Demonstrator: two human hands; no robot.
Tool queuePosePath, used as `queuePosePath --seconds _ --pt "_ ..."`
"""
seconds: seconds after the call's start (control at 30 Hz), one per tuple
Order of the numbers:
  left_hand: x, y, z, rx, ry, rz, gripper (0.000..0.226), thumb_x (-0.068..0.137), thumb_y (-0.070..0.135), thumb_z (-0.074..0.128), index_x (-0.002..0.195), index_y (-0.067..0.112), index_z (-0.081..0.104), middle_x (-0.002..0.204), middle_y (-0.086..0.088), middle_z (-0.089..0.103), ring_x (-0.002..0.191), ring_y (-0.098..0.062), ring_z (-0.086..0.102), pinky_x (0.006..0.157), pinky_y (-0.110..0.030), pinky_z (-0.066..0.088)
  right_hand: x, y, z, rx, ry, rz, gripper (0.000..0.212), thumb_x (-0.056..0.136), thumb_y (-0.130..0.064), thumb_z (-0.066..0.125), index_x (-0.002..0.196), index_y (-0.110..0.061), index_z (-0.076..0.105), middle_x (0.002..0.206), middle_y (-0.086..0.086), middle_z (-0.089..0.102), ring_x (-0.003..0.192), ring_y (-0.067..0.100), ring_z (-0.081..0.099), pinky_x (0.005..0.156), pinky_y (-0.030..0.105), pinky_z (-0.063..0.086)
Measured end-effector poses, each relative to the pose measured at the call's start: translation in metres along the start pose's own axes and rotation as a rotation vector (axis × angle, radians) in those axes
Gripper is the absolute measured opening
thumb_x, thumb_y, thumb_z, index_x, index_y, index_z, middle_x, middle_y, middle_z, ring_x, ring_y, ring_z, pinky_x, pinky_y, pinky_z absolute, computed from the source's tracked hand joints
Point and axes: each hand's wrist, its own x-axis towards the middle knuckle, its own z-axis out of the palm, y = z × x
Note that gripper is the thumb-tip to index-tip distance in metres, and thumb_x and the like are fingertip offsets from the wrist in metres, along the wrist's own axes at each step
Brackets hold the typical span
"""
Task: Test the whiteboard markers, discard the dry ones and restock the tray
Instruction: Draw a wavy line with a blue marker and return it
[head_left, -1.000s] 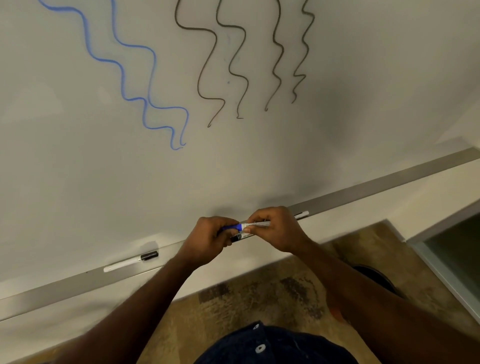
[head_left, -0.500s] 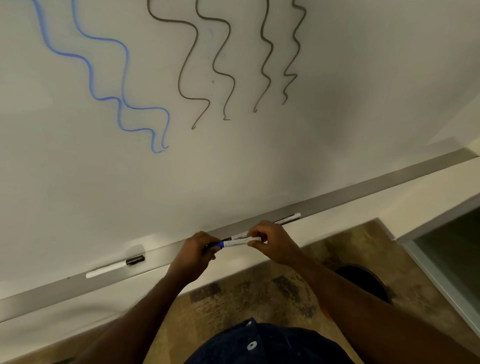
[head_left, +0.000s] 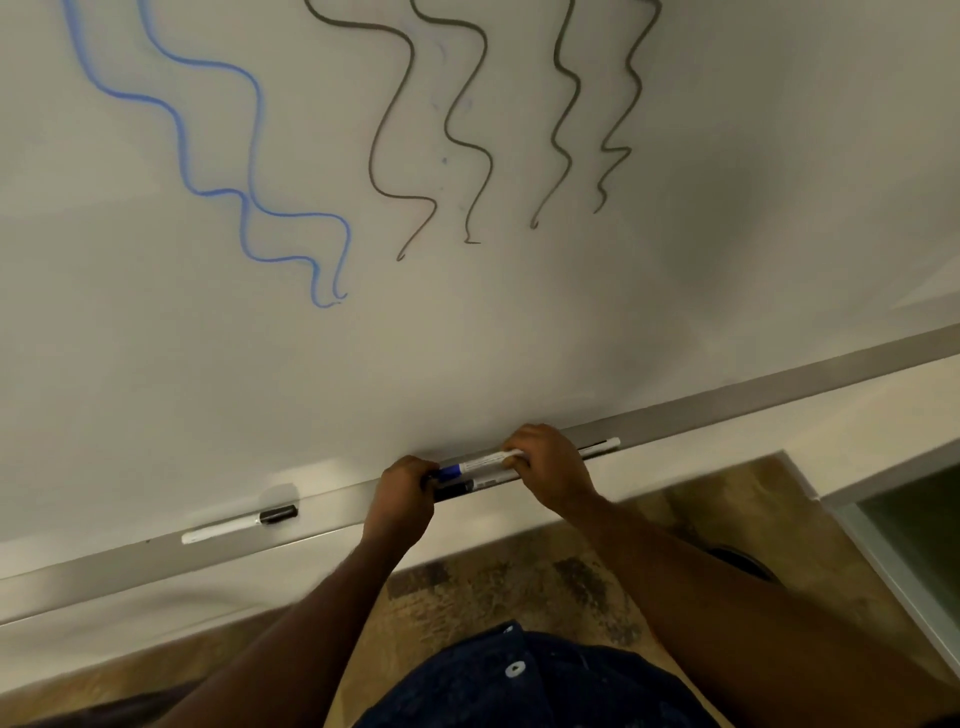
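Both hands hold a blue-capped white marker (head_left: 480, 464) level, right at the metal tray (head_left: 727, 401) under the whiteboard (head_left: 467, 338). My left hand (head_left: 402, 496) grips its blue cap end; my right hand (head_left: 553, 467) pinches the white barrel. Just below it a black-capped marker (head_left: 457, 488) lies along the tray, touching my left hand. A third marker (head_left: 602, 447) pokes out from behind my right hand. At the left a black-capped white marker (head_left: 240, 522) rests on the tray.
Blue squiggles (head_left: 249, 192) and several black squiggles (head_left: 467, 145) cover the board. Below the tray are a pale wall strip, patterned carpet (head_left: 519, 587) and a dark round object (head_left: 737, 561) behind my right forearm. A glass panel (head_left: 914, 535) stands at the right.
Both hands carried the blue-capped marker away from my body, up to the tray. The view has shifted slightly.
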Motion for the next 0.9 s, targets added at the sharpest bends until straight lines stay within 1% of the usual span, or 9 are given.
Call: queuePosePath --seconds 0.07,0.17,0.23,0.37,0.5,0.6,0.77,0.9 --pt "0.001 -0.002 0.002 0.003 0.012 -0.033 0.026 0.093 0.007 0.054 0.112 0.013 0.071 0.109 -0.005 0.067 0.093 -0.018 0.059 0.079 -0.020 0.039 0.004 0.000 0.005 -0.006 -0.010 -0.002 0.014 0.089 -0.022 0.065 0.096 -0.012 0.072 0.091 0.003 0.067 0.084 0.009 0.050 0.075 0.023 0.037" --pt "0.001 -0.005 0.003 0.013 0.005 -0.035 0.025 0.094 0.008 0.054 0.111 0.012 0.071 0.108 -0.007 0.068 0.094 -0.020 0.061 0.081 -0.022 0.041 0.008 0.002 0.008 -0.032 -0.048 0.006 0.015 0.089 -0.024 0.063 0.091 -0.012 0.072 0.086 0.004 0.066 0.080 0.016 0.055 0.072 0.031 0.046" --pt "0.000 -0.008 0.004 0.018 -0.005 -0.033 0.026 0.093 0.007 0.055 0.113 0.011 0.071 0.109 -0.008 0.068 0.096 -0.023 0.061 0.084 -0.025 0.043 0.009 0.004 0.008 -0.051 -0.065 -0.003 0.015 0.089 -0.024 0.064 0.089 -0.012 0.072 0.084 0.006 0.067 0.080 0.020 0.057 0.072 0.035 0.048" --pt "0.000 -0.008 0.004 0.026 -0.005 -0.013 0.026 0.090 0.006 0.056 0.110 0.010 0.072 0.106 -0.010 0.069 0.096 -0.026 0.062 0.087 -0.031 0.048 0.010 0.005 0.009 -0.091 -0.087 -0.011 0.012 0.089 -0.018 0.063 0.092 -0.013 0.074 0.085 0.006 0.069 0.081 0.022 0.059 0.074 0.034 0.047" --pt "0.000 -0.010 0.004 0.033 -0.026 0.019 0.027 0.089 0.005 0.054 0.107 0.011 0.073 0.101 -0.009 0.069 0.092 -0.027 0.062 0.083 -0.032 0.048 0.008 0.009 0.010 -0.123 -0.125 -0.020 0.016 0.089 -0.015 0.058 0.089 -0.013 0.074 0.082 0.006 0.069 0.078 0.024 0.058 0.072 0.037 0.049" --pt "-0.001 -0.012 0.004 0.055 -0.041 0.038 0.026 0.090 0.006 0.054 0.107 0.013 0.073 0.100 -0.008 0.068 0.091 -0.025 0.061 0.082 -0.033 0.049 0.008 0.006 0.009 -0.130 -0.121 -0.042 0.015 0.088 -0.012 0.060 0.090 -0.012 0.074 0.083 0.006 0.070 0.078 0.024 0.059 0.072 0.034 0.046" --pt "0.000 -0.012 0.001 0.082 -0.061 0.031 0.025 0.092 0.010 0.052 0.108 0.014 0.071 0.101 -0.007 0.067 0.088 -0.021 0.059 0.077 -0.028 0.046 0.009 0.004 0.007 -0.131 -0.111 -0.026 0.018 0.088 -0.013 0.055 0.083 -0.011 0.072 0.078 0.006 0.067 0.074 0.024 0.056 0.070 0.041 0.050" --pt "0.000 -0.013 -0.001 0.084 -0.074 0.035 0.028 0.094 0.013 0.051 0.112 0.018 0.071 0.103 -0.004 0.065 0.084 -0.013 0.052 0.075 -0.022 0.039 0.007 -0.003 0.002 -0.137 -0.114 -0.017 0.017 0.091 -0.010 0.057 0.093 -0.012 0.074 0.086 0.007 0.070 0.080 0.023 0.060 0.075 0.038 0.052"
